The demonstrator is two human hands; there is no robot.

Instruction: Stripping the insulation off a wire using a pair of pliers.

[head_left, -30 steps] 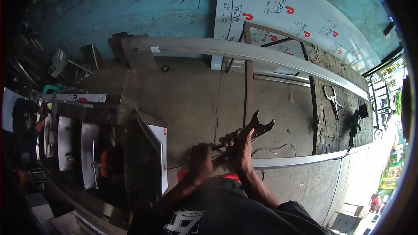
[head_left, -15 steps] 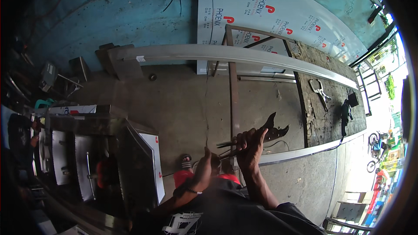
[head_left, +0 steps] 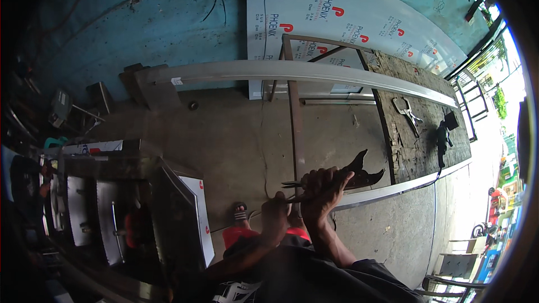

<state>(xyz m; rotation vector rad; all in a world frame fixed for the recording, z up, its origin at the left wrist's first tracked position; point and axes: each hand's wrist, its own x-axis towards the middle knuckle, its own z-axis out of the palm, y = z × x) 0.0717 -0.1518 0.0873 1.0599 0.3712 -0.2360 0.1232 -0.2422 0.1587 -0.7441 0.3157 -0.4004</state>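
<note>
In front of my body, my right hand [head_left: 321,193] is wrapped round a dark plier-like tool [head_left: 368,177]. Two curved, pointed jaws spread apart beyond the fingers, toward the right, and its thin handles stick out on the left side. My left hand [head_left: 275,216], somewhat blurred, is closed at the end of the lower handle; its fingertips are hard to make out. The tool hangs above the floor, near the pale metal rail [head_left: 370,195] at the front of a steel frame.
A long metal bar [head_left: 269,70] lies across the frame's back. On the worn wooden board [head_left: 412,154] at right rest a locking clamp [head_left: 409,115] and a black corded tool [head_left: 443,140]. A metal cabinet [head_left: 151,207] stands left; a film-covered sheet [head_left: 314,17] leans on the wall.
My left hand has closed and come up to the tool's handle. The tool in my right hand has shifted slightly right and turned a little. The view has shifted slightly.
</note>
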